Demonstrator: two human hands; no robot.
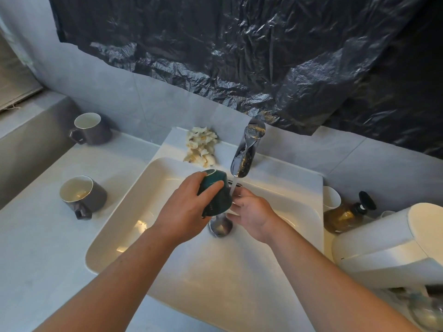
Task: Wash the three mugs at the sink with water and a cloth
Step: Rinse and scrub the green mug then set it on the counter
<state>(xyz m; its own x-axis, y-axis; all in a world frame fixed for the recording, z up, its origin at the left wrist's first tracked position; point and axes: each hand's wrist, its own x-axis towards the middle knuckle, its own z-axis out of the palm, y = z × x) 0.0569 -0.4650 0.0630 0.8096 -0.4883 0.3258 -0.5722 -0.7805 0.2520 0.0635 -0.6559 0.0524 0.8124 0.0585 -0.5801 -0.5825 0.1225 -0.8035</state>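
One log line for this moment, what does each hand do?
left hand: grips green mug over sink | right hand: open, in tap stream | grey mugs: on counter | cloth: on sink rim

View: one, head-worn, wide-angle.
Position: on my head, above the near rim of the sink (107, 248).
Facing: forward and steeply down; the black plastic sheet (239, 44) on the wall fills the top of the frame.
Range: close. My forearms enter from the bottom edge. My left hand (182, 212), gripping the green mug (215, 195), and my right hand (251, 212) sit near centre, below the tap (242, 154).
Left margin: counter (36, 248), far grey mug (92, 128), near grey mug (82, 195).
Right margin: white casing (388, 240), cropped by the frame edge; the lower corner is blurred, perhaps glassware.
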